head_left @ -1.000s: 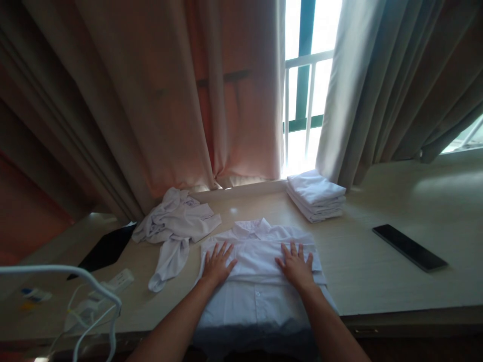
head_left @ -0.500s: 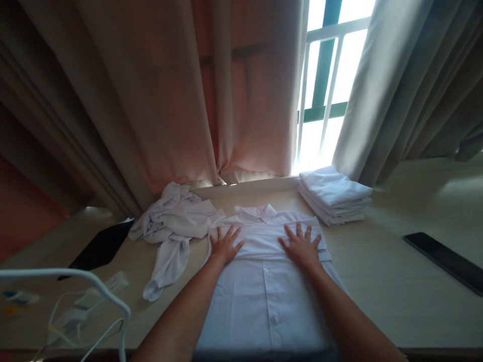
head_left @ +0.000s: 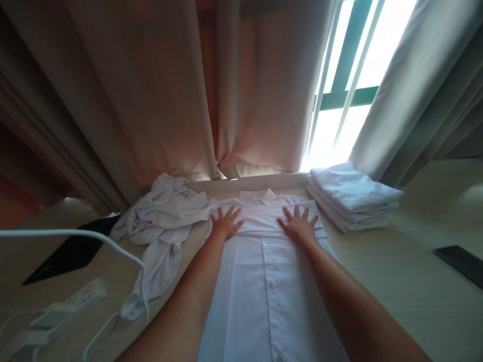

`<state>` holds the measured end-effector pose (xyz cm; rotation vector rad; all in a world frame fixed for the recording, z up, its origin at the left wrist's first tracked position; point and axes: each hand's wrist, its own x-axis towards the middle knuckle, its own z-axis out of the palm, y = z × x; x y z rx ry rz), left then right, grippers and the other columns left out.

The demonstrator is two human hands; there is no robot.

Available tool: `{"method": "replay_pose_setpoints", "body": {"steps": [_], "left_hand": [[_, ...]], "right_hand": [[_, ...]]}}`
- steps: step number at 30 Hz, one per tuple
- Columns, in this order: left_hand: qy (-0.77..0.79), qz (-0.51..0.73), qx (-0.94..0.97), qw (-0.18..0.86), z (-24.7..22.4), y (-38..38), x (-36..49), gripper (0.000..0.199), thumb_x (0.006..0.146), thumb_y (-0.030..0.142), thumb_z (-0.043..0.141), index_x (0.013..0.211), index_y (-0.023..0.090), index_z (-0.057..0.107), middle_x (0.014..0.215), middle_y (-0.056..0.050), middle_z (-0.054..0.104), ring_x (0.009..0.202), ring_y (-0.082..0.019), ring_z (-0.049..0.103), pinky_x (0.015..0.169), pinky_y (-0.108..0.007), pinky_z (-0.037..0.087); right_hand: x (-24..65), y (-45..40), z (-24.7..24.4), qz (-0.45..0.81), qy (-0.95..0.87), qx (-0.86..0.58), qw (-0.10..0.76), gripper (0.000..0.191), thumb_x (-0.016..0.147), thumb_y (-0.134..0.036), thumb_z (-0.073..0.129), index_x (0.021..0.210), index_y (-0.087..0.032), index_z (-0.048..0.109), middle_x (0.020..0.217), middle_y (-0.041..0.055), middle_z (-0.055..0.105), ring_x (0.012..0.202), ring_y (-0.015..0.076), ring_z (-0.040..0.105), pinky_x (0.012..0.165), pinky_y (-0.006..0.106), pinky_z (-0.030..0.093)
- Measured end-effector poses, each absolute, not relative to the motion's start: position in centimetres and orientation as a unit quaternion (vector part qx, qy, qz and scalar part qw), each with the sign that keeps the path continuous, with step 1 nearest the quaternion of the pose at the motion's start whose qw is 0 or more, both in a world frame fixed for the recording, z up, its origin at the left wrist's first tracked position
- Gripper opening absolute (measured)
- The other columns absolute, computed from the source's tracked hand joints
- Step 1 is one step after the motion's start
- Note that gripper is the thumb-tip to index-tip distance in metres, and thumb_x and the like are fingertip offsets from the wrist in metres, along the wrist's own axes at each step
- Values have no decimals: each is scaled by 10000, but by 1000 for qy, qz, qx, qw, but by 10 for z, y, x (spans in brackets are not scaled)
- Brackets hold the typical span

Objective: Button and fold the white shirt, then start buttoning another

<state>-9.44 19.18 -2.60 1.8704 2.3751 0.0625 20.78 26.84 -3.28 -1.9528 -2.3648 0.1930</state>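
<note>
A white button-up shirt (head_left: 249, 281) lies flat on the pale table, its collar at the far end and its button line running toward me. Across its upper part, the sleeves appear folded over in a band. My left hand (head_left: 226, 224) rests on the left of this band with fingers spread. On the band's right side my right hand (head_left: 299, 224) lies flat, fingers apart as well. Neither hand grasps anything. The shirt's near end runs out of the picture between my forearms.
Left of the shirt is a crumpled white garment (head_left: 162, 211), with a black flat item (head_left: 71, 254) beyond it. A power strip (head_left: 85, 296) and white cable (head_left: 113, 244) are nearer. At right stand folded white shirts (head_left: 350, 196) and a black slab (head_left: 462, 261). Curtains (head_left: 162, 100) hang behind.
The camera view has shifted closer and tilted down, so the side objects sit farther outward. Both hands stay spread on the folded band of the shirt.
</note>
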Motion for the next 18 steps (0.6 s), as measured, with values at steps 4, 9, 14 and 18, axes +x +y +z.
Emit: {"method": "replay_pose_setpoints", "body": {"steps": [4, 9, 14, 18], "left_hand": [[788, 28, 612, 56, -30, 210, -103, 732, 802, 796, 168, 1476, 514, 127, 1605, 133, 39, 1440, -453, -47, 1053, -751, 27], [790, 37, 609, 57, -31, 229, -111, 736, 803, 790, 178, 1480, 505, 133, 1606, 126, 47, 1441, -451, -40, 1054, -753, 19], [791, 36, 609, 55, -32, 249, -118, 721, 804, 792, 169, 1472, 525, 122, 1604, 144, 18, 1440, -452, -37, 1041, -762, 53], [793, 33, 606, 50, -36, 267, -124, 731, 801, 797, 160, 1475, 516, 125, 1606, 131, 36, 1440, -449, -30, 1047, -749, 61]], "right_hand": [[200, 294, -40, 57, -776, -627, 31, 778, 828, -790, 154, 1504, -407, 175, 1615, 25, -9, 1426, 456, -63, 1006, 744, -69], [190, 320, -43, 54, -780, -622, 36, 789, 815, -802, 153, 1499, -411, 192, 1616, 19, -4, 1428, 456, -47, 1014, 742, -54], [182, 342, -45, 54, -782, -620, 36, 796, 813, -801, 158, 1501, -402, 192, 1615, 24, 17, 1427, 459, -39, 1017, 744, -34], [177, 359, -48, 53, -785, -616, 30, 795, 813, -800, 145, 1500, -403, 193, 1614, 20, 16, 1426, 456, -36, 1017, 747, -30]]}}
